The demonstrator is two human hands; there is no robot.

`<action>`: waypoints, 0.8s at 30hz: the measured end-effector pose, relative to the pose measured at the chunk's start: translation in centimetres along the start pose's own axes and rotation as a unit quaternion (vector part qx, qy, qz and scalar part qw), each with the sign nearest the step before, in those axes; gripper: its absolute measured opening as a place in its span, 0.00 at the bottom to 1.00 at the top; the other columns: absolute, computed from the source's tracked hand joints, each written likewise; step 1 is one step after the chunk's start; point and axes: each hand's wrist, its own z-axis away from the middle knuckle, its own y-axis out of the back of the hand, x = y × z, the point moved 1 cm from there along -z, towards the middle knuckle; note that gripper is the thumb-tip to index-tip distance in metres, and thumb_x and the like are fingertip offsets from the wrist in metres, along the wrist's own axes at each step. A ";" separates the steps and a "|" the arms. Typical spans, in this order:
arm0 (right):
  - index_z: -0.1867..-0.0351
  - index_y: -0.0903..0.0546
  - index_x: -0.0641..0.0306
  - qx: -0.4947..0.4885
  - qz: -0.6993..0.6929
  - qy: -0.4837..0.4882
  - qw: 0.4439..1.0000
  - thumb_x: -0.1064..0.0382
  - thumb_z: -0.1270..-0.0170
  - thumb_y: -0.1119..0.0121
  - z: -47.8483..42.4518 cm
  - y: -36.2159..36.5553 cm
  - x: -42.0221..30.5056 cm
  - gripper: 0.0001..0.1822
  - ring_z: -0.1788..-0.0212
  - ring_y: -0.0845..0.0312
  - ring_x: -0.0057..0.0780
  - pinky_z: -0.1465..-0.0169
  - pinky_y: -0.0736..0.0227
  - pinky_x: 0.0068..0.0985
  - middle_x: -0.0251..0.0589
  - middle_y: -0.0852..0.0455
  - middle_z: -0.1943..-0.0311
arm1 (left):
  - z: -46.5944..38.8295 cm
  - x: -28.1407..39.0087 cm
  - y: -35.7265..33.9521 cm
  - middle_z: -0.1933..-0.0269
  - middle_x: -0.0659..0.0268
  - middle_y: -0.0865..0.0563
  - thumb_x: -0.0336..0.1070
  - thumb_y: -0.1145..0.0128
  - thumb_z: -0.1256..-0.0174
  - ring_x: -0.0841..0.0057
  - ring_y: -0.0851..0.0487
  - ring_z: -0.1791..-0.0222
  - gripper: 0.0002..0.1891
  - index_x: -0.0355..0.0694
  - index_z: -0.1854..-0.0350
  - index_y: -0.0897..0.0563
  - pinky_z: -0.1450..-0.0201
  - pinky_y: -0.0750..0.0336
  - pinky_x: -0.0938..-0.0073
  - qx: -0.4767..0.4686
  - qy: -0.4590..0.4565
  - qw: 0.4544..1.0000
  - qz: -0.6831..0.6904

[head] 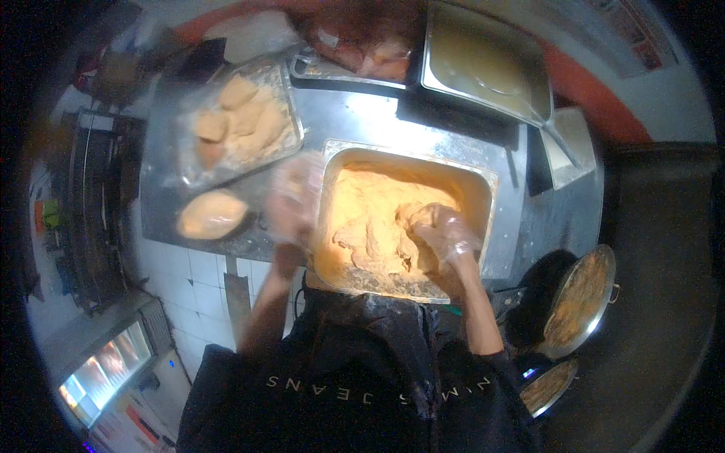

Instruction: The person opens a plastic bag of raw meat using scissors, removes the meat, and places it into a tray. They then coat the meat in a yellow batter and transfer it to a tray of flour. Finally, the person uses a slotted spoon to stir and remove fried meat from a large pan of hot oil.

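A deep metal pan (491, 198) holding a mass of orange-tan flour or breading mix (362, 195) stands before me on the steel table. My right hand (444, 226), in a clear plastic glove, reaches into the pan, its fingers down in the mix; whether it grips anything there I cannot tell. Just outside the pan's left wall, my left hand (294, 198) is gloved too and blurred by motion, so its fingers are unclear. Left of it, a coated oval piece (212, 214) rests near the table's front edge. Several similar coated pieces (243, 116) lie on a shallow metal tray (297, 127) behind.
A deep metal container (481, 62) with cloudy liquid stands at the back right. Beside it, reddish pieces in what looks like plastic (368, 51) lie over another metal tray (345, 79). Two round pans (583, 303) (549, 388) with brown contents are at the right.
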 end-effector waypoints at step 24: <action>0.37 0.23 0.68 0.070 -0.372 0.014 0.926 0.54 0.26 0.40 3.8 -2.2 -0.1 0.24 0.50 0.17 0.29 0.47 0.22 0.28 0.43 0.13 0.51 | 3.7 1.1 -6.4 0.47 0.55 0.15 0.41 0.43 0.23 0.71 0.19 0.44 0.17 0.33 0.42 0.20 0.34 0.28 0.64 -0.241 0.138 0.907 0.317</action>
